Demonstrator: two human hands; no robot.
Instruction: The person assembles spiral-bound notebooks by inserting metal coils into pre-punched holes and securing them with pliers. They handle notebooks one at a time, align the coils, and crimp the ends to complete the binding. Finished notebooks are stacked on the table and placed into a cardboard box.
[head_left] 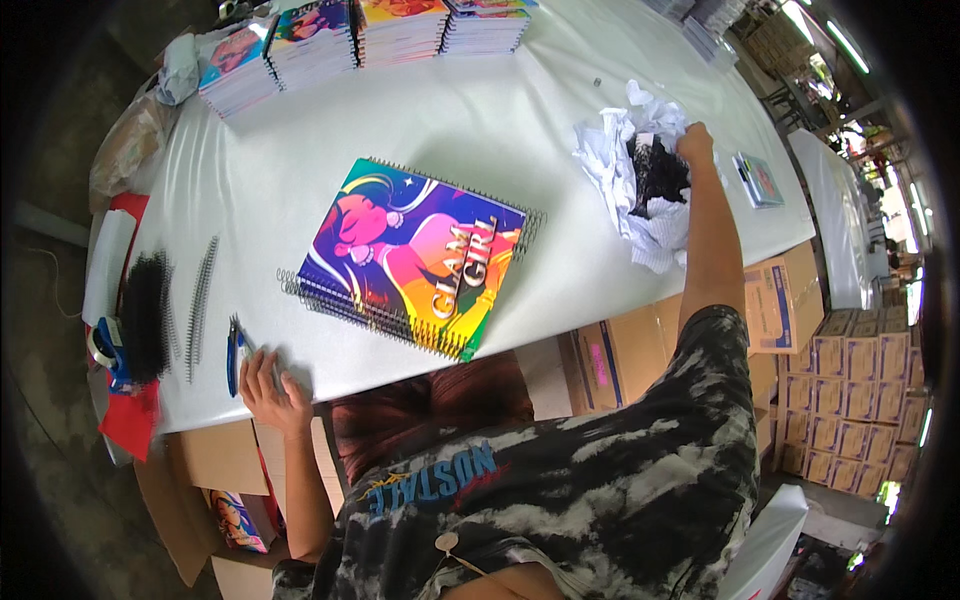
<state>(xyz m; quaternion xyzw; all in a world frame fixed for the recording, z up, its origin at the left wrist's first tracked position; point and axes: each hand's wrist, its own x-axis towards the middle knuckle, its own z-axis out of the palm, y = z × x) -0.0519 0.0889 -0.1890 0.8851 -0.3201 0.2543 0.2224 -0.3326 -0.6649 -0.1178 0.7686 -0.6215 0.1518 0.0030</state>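
A pile of spiral-bound notebooks (410,250) with a colourful illustrated cover lies at the middle of the table, black wire coils along two opposite sides. My left hand (275,393) rests at the near table edge, fingers stretched and apart, beside blue-handled pliers (231,368). At the right, my arm reaches out to crumpled white paper (617,175) that cradles a tangle of black coil scraps (657,172). My right hand (695,143) is closed at the far right edge of this paper and seems to grip it; the fingertips are hidden.
Several notebook stacks (315,50) line the far side. Left of the pliers lie loose black coils (203,300), a dark coil bundle (148,315) and a blue tape dispenser (112,355). A small packet (760,180) sits beyond my right arm. Cardboard boxes (785,300) stand under the table.
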